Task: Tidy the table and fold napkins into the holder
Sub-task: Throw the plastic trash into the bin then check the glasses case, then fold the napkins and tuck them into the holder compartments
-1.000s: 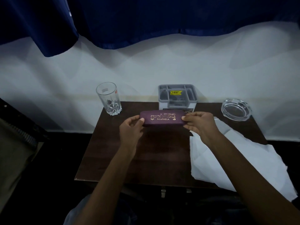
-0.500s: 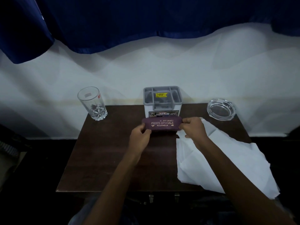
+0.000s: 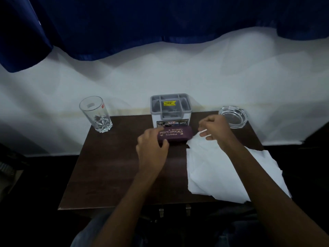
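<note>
On the table point(image 3: 110, 166), just before the holder point(image 3: 170, 107), your left hand point(image 3: 153, 147) grips the case point(image 3: 178, 134) by its left end while your right hand point(image 3: 216, 128) pinches the napkin point(image 3: 222, 168) at its far corner.

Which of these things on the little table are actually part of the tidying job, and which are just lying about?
Part of the job:
white napkin, corner pinched by the right hand
grey holder
maroon spectacle case, gripped by the left hand

Just lying about, untouched for now:
drinking glass
glass ashtray
blue curtain
</note>
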The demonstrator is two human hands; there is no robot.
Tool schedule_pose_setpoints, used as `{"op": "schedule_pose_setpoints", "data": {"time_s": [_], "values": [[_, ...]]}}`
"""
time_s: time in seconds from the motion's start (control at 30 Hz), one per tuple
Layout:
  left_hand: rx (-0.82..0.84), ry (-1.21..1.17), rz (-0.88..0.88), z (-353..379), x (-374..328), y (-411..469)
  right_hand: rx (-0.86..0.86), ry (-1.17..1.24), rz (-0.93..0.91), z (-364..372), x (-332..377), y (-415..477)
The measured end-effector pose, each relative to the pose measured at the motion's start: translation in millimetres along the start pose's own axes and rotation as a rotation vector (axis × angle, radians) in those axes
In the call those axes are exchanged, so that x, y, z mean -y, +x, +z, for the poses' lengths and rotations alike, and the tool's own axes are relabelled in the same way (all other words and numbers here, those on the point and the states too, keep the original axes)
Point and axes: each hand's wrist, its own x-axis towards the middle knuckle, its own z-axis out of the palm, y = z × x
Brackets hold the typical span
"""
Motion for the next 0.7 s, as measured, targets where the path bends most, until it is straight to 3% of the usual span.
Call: {"op": "schedule_pose_setpoints", "data": {"time_s": [0.2,0.47,0.7], "values": [[0.409,0.102,0.091,38.4,-32.7,-30.4,0.032,-0.149,-0.043,-23.0,-8.7,-12.1],[0.497,0.276,0.122,61.2,-43.9,-44.1,0.048,-0.230,-0.042,-54.8,-19.9,-18.2],[0.453,0.278,0.133,68.8,-41.0,-46.0,0.072,-0.194,-0.075,-51.9,-16.6,-15.0]]}}
